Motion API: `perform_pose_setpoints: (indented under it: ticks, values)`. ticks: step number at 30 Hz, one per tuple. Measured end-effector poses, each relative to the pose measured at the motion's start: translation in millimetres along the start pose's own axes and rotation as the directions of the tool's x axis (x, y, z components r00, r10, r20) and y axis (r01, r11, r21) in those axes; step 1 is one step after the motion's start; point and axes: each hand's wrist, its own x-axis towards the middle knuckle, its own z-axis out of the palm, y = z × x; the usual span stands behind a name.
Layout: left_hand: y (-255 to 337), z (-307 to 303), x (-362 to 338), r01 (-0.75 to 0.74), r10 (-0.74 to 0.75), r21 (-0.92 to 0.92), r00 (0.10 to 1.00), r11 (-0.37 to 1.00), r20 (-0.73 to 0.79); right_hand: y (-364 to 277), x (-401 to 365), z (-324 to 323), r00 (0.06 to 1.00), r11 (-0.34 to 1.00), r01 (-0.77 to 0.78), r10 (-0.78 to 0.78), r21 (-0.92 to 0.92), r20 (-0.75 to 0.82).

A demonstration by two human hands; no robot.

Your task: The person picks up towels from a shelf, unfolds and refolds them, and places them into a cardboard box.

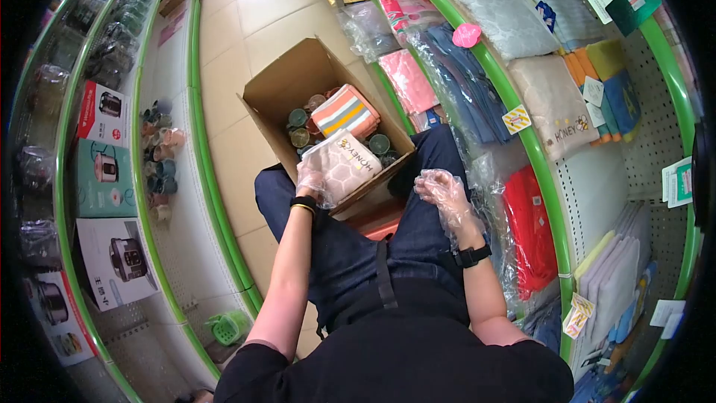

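Observation:
My left hand (311, 181), in a clear plastic glove, grips the left edge of a folded beige towel (344, 168) with a honeycomb pattern and the word HONEY. This towel lies tilted over the near side of an open cardboard box (287, 78) between my knees. Beside it in the box is a folded orange, white and grey striped towel (346, 113), among several jar-like or cup-like round items (300, 136). Also gloved, my right hand (445, 195) hovers over my right thigh, fingers loosely bent and nothing visible in them.
Green-edged shelves on the right hold folded towels, including another HONEY towel (556, 108) and red bagged textiles (529, 231). Left shelves carry cooker boxes (119, 261), cups (160, 157) and a green basket (227, 326). A red surface (373, 224) shows beneath me on the tiled floor (224, 52).

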Motion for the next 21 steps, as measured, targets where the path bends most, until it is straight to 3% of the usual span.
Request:
perform_pose_setpoints:
  ticks: [1,4,5,7,8,9,10,11,12,13,15,17,18,19,20,21]
  values:
    - [-8.8,3.5,0.7,-0.027,0.031,0.082,0.998,0.996,-0.056,1.5,0.1,-1.4,1.000,1.000,-0.002,0.002,0.001,-0.006]
    - [-70.6,19.6,34.2,-0.053,0.057,0.050,0.995,0.997,-0.081,4.6,0.9,-4.1,1.000,1.000,0.007,-0.007,0.019,-0.008]
    - [-51.9,13.9,21.8,-0.055,0.059,0.049,0.995,0.997,-0.077,2.9,0.4,-3.2,1.000,1.000,0.028,-0.028,0.001,-0.012]
    - [12.1,-2.2,-16.9,0.128,-0.107,0.218,0.989,0.967,-0.106,-7.9,-2.5,2.0,0.998,0.998,0.059,-0.059,-0.021,-0.027]
    - [-22.6,7.5,-1.1,0.048,-0.011,0.244,0.988,0.968,-0.153,-22.5,-8.4,7.6,0.993,0.994,0.105,-0.106,-0.027,-0.042]
    - [-47.6,34.0,4.9,-0.009,0.008,-0.001,0.910,1.000,-0.415,-40.2,-16.6,11.4,0.985,0.987,0.157,-0.159,-0.035,-0.069]
    - [1.3,19.8,-15.5,0.034,-0.027,0.011,0.909,0.999,-0.417,-63.5,-27.5,13.5,0.978,0.982,0.188,-0.190,-0.035,-0.088]
    - [3.7,19.8,-13.8,-0.117,0.198,0.224,0.902,0.967,-0.383,-84.8,-34.9,9.8,0.964,0.967,0.244,-0.250,-0.069,-0.096]
    - [0.9,17.2,-13.3,-0.267,0.414,0.420,0.856,0.867,-0.310,-105.6,-45.7,8.3,0.899,0.913,0.398,-0.408,-0.093,-0.160]
    - [22.3,8.3,-28.4,-0.345,0.591,0.711,0.797,0.613,-0.123,-125.1,-58.1,7.6,0.808,0.836,0.534,-0.549,-0.128,-0.214]
    - [45.7,6.2,-44.0,-0.419,0.567,0.672,0.824,0.611,-0.002,-163.5,-80.3,5.1,0.606,0.752,0.611,-0.645,-0.247,-0.465]
    - [52.3,6.4,-46.6,-0.391,0.413,0.659,0.901,0.643,0.131,-172.1,-79.6,-23.9,0.324,0.599,0.730,-0.727,-0.329,-0.605]
    - [-6.1,18.8,-10.7,-0.482,0.425,0.375,0.876,0.792,0.227,-163.3,-74.5,-55.9,0.302,0.588,0.733,-0.732,-0.343,-0.611]
    - [-39.8,26.0,3.0,-0.558,0.497,0.381,0.830,0.737,0.255,-147.1,-67.0,-98.2,0.161,0.546,0.625,-0.790,-0.558,-0.592]
    - [-34.1,26.7,-0.5,-0.556,0.490,0.465,0.830,0.689,0.265,-143.3,-64.8,-124.3,0.031,0.485,0.471,-0.844,-0.736,-0.536]
    - [-24.5,25.7,-5.0,-0.546,0.484,0.546,0.833,0.635,0.270,-151.6,-67.2,-131.3,0.014,0.474,0.471,-0.847,-0.744,-0.531]
